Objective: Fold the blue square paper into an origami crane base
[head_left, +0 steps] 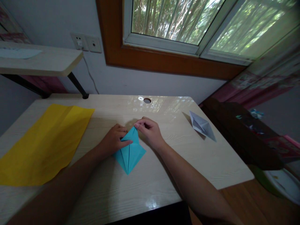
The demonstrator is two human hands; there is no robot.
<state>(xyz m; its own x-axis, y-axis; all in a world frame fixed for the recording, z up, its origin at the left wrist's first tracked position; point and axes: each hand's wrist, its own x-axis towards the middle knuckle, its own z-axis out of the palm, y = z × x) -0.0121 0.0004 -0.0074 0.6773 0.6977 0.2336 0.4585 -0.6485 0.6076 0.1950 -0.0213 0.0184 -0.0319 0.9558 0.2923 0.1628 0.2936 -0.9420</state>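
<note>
A folded sheet of turquoise origami paper (133,154) is held over the middle of the desk, its lower corner pointing toward me. Creases run down its length and meet near that corner. My left hand (116,138) grips its left side, thumb lying across the front and the other fingers behind, partly hidden. At the top, my right hand (147,128) pinches the paper's upper tip between thumb and fingers.
A large yellow paper sheet (49,143) covers the desk's left side. Toward the right edge stands a folded white paper boat (202,125). A raised shelf (53,59) is at the back left; a cable hole (147,100) lies near the desk's rear edge.
</note>
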